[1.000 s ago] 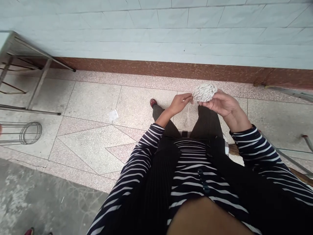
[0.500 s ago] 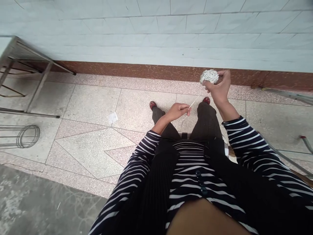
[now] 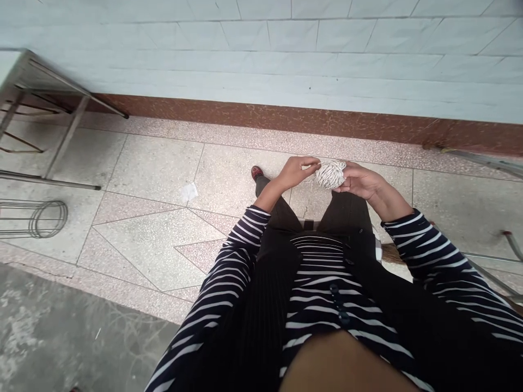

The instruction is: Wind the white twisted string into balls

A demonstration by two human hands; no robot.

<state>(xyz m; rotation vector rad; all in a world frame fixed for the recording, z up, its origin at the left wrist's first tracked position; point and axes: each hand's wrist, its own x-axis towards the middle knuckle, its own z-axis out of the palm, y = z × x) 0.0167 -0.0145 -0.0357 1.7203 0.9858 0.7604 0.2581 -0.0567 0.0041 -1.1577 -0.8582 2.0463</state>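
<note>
While the right hand [image 3: 363, 182] grasps the ball of cord [image 3: 330, 175] from its right side, with the thumb above and the fingers underneath, the left hand [image 3: 295, 172] brings thumb and fingertips together at the opposite edge, pinching the strand [image 3: 311, 179]. The ball of cord is held in the air between the two hands, in front of the body and above the floor [image 3: 241, 158], roughly over the gap between the trouser legs [image 3: 350, 204]. Part of the strand hangs loose below the left hand; its far end is too faint to trace. The step in hand is judged to be working the strand at the ball of cord; whether it is being wound on or drawn off cannot be told from this view. The next move calls for a firm support grip by the right hand, so that the wraps stay seated, and for light, even tension from the left hand on the strand. Keep the loose length clear of the fingers: slack at this point could loop or snag. Guide the strand flat across the wraps.
</note>
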